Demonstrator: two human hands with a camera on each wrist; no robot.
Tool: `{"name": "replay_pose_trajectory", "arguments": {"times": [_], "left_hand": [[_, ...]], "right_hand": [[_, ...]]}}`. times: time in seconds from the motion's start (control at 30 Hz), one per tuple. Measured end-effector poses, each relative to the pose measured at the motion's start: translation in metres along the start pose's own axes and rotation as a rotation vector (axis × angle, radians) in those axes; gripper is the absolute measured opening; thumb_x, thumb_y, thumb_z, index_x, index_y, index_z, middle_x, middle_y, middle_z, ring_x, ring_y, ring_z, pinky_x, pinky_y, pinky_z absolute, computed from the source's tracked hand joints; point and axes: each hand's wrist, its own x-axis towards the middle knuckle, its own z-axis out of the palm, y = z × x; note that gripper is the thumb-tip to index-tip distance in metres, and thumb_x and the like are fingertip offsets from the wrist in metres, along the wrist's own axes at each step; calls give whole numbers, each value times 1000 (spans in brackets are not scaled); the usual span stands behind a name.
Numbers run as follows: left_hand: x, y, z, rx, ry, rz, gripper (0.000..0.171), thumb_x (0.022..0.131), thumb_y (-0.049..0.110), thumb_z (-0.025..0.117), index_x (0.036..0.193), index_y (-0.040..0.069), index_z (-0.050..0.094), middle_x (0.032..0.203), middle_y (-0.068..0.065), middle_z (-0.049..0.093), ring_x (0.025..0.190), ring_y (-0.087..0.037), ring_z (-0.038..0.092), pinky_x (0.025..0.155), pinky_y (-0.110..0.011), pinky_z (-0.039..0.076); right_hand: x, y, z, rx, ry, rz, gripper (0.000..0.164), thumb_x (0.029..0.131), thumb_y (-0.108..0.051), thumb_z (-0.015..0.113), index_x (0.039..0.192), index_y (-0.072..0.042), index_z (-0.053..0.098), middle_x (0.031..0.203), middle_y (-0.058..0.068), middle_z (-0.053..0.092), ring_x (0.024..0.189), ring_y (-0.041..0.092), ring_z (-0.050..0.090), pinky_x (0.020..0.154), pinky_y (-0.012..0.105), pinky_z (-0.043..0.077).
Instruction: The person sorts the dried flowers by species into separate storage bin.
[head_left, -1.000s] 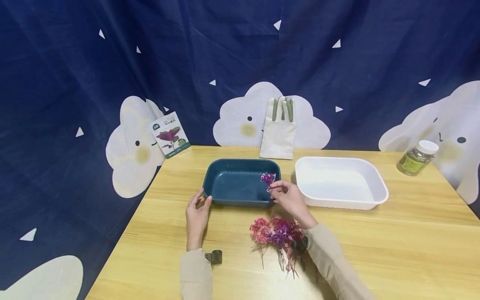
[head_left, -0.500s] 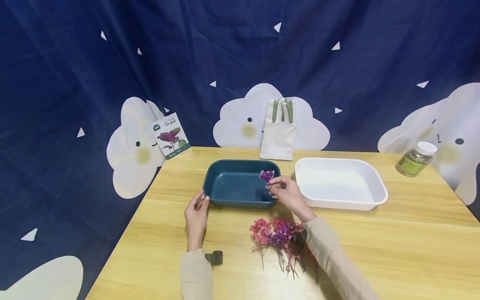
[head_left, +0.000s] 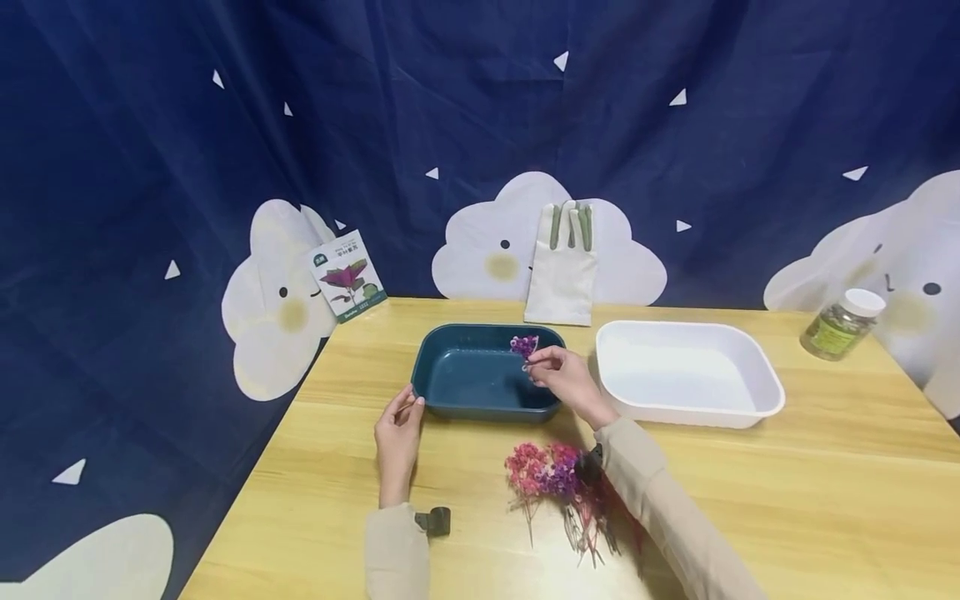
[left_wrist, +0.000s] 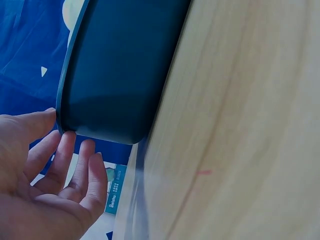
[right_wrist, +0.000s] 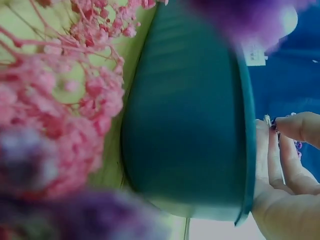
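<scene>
A purple dried-flower sprig [head_left: 524,346] is pinched between thumb and fingertips of my right hand [head_left: 566,383], above the right part of a dark teal basin [head_left: 487,412]. My left hand [head_left: 397,446] holds the basin's front left corner. In the left wrist view, thumb and fingers of the left hand [left_wrist: 55,170] lie on either side of the basin's rim [left_wrist: 60,95]. From the right wrist, the fingers of the right hand [right_wrist: 295,170] mostly hide the sprig beyond the rim. Pink, red and purple dried flowers [head_left: 528,471] lie on the table near the right forearm.
A white basin [head_left: 690,414] stands right of the teal one. Behind them, pale gloves [head_left: 562,287] lean on the dark blue backdrop [head_left: 480,100]. A packet with a plant picture [head_left: 348,279] leans at the back left; a white-lidded jar [head_left: 836,333] stands far right.
My right hand has moved a little left and farther over the teal basin with the purple sprig. The left hand keeps its place at the corner. The head view has shifted slightly.
</scene>
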Motion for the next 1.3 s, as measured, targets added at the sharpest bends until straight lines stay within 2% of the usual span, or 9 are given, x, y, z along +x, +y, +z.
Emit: {"name": "replay_pose_trajectory", "arguments": {"times": [0.23,0.57,0.7,0.87,1.03,1.17,1.3], "left_hand": [[0,-1,1,3,23,-11,38,94,18,65,130,7,62,118,-15,64,109,-22,63,80,-7,44],[-1,-2,2,4,18,-6,39,94,18,65,130,5,62,121,-17,64,111,-26,63,80,-7,44],[-1,-2,2,14,18,-2,38,94,18,65,130,5,62,121,-17,64,112,-28,62,85,-12,46],[0,-2,2,16,21,-5,39,94,18,65,131,6,62,121,-17,64,113,-29,62,90,-17,49],[0,-2,3,-3,24,1,38,94,16,65,130,4,62,121,-18,64,109,-24,63,84,-8,46],[0,-2,3,-9,24,0,38,94,15,65,129,4,62,120,-18,65,105,-20,64,81,-5,44],[1,-3,1,-4,27,-3,38,94,16,66,130,5,62,120,-18,65,108,-22,63,80,-5,43]], "right_hand": [[12,2,7,-8,-20,-30,20,89,2,58,107,11,60,103,27,69,70,3,58,66,15,51],[21,7,14,-33,-28,-20,18,88,2,59,104,10,63,96,23,71,66,4,55,67,16,50],[23,10,15,-50,-47,-22,18,89,1,60,105,9,63,93,21,70,68,6,55,68,18,50],[24,10,16,-63,-46,-32,18,91,1,60,106,9,63,97,24,69,72,9,59,72,23,54],[23,9,15,-63,-41,-37,17,91,1,60,106,10,63,99,25,69,77,14,62,77,31,58],[21,9,15,-73,-43,-39,17,91,1,60,105,10,63,95,24,69,74,13,60,80,38,58],[17,5,13,-71,-32,-31,17,90,0,61,105,9,64,91,19,69,71,12,57,78,36,57]]}}
